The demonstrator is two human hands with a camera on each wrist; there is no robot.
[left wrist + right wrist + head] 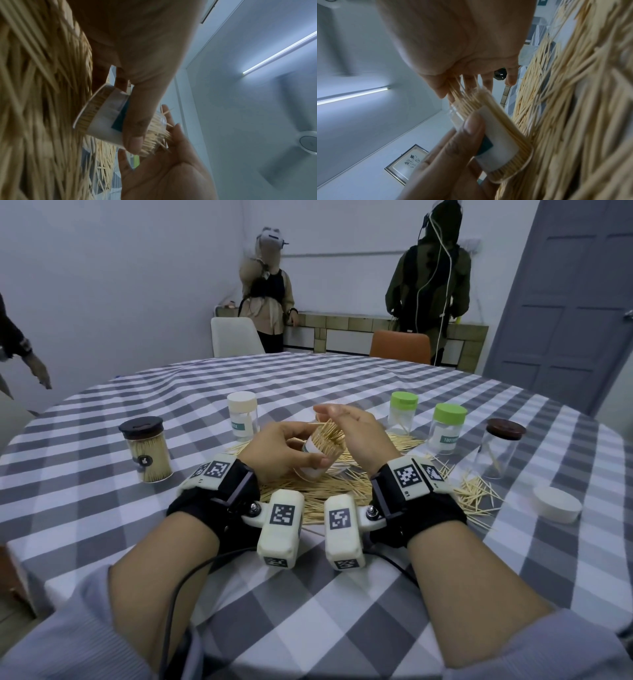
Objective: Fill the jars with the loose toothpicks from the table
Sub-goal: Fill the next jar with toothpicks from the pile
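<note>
A clear jar [313,469] with a white label is packed with toothpicks and tilted over the pile. My left hand [298,446] grips it round the body, thumb on the label [106,119]. My right hand [352,429] is at the jar's mouth with its fingers [471,83] straight and spread, touching the toothpick tips that stick out [161,134]. Loose toothpicks [308,494] lie in a wide heap on the checked tablecloth under both hands, seen blurred in the wrist views [42,94] [573,94].
A full dark-lidded jar [147,453] stands left. A white-lidded jar [243,419], two green-lidded jars [403,412] [448,429] and a nearly empty brown-lidded jar [500,446] stand behind. A loose white lid [556,505] lies right. Two people [270,292] stand by the far wall.
</note>
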